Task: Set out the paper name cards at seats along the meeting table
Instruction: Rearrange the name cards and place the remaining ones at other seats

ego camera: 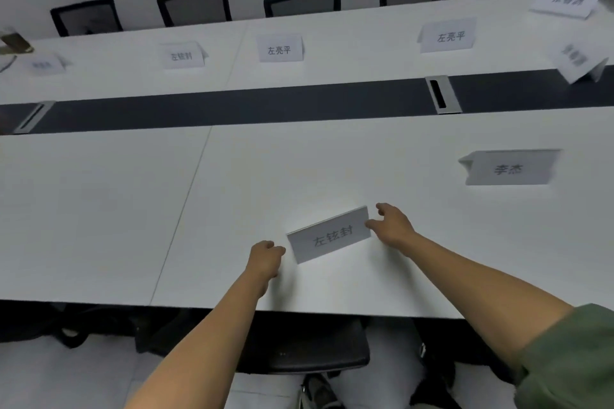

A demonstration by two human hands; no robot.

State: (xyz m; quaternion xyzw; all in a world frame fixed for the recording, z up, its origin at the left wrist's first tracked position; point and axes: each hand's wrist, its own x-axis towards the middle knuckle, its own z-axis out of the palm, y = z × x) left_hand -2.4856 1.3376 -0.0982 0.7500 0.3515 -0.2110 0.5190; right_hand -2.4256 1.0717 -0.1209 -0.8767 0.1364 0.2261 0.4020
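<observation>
The tent-folded name card (329, 236) stands on the near white half of the meeting table (99, 209), a little in from the near edge and roughly in front of the black chair (309, 345) tucked under it. The left hand (265, 257) sits just beside the card's left end with its fingers curled under and its back to the camera. Whether it pinches the corner or merely rests there I cannot tell. The right hand (392, 226) is spread at the right end, one fingertip touching the end of the printed face and the thumb raised behind the fold, not clamped on anything.

The card is a single sheet of folded paper, so it is probably very light and a little springy, easily slid or tipped by a nudge and easily creased if squeezed across its faces. The safest hold looks like a light pinch at the two short ends, or along the top ridge (where the fold gives it some stiffness).

Its printed face is turned towards the person. The long axis runs from near-left to far-right, skewed against the table edge, with the right end farther in. The neighbouring card (510, 169) to the right sits more squarely, so a small turn seems called for.
</observation>
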